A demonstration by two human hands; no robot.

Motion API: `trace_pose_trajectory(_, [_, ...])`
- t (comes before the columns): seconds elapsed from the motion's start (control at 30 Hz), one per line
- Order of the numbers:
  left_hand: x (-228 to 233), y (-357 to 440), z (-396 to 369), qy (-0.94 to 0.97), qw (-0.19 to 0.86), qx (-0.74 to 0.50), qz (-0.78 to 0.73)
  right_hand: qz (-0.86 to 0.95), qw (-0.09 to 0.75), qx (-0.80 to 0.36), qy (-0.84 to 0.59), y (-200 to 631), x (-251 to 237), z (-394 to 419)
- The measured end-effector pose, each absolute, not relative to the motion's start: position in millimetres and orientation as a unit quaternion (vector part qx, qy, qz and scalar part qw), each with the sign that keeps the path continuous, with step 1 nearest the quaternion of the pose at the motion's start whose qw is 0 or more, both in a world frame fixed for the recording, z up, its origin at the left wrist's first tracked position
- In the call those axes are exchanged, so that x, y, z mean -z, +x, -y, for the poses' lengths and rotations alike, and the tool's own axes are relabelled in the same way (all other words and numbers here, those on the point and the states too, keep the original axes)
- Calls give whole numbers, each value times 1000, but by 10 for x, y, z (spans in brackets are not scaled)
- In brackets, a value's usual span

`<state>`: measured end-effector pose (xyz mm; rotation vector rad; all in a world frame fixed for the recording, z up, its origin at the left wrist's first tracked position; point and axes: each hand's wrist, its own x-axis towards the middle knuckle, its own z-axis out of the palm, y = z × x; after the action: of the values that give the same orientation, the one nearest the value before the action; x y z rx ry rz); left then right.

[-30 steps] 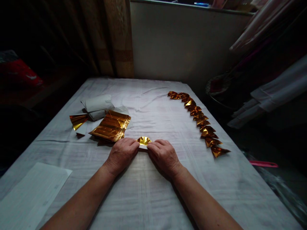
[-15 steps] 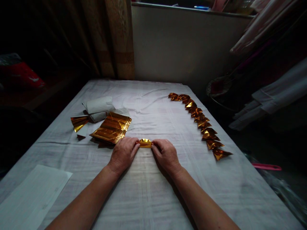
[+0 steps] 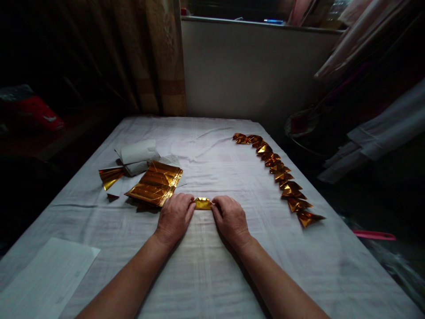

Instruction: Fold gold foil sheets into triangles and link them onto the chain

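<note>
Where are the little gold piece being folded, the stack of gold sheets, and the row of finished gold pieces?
Gold piece (image 3: 202,203): head view, its middle.
Stack of gold sheets (image 3: 154,185): head view, top sheet.
Row of finished pieces (image 3: 280,169): head view, mid-row.

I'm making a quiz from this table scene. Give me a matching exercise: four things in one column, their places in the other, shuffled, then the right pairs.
Things:
1. small gold piece
2. stack of gold sheets
3. row of folded gold pieces
4. white paper sheet

Places:
A. near left corner of the table
B. along the right side of the table
C. between the left hand and the right hand
D. just beyond the left hand, on the left

Pairs: 1-C, 2-D, 3-B, 4-A
</note>
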<state>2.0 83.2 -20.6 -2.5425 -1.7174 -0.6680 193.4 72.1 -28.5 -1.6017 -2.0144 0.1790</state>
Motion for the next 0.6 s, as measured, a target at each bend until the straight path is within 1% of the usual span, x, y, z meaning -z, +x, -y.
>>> trace_pose_trajectory(0.27, [161, 33, -827, -810, -9, 199, 551, 764, 218, -54, -605, 1905, 209, -716])
trace_pose_trajectory(0.5, [142, 49, -826, -807, -7, 199, 556, 738, 154, -27, -656, 1721, 68, -759])
trace_pose_trajectory(0.6, [131, 57, -823, -808, -10, 198, 554, 735, 145, -16, -662, 1671, 53, -775])
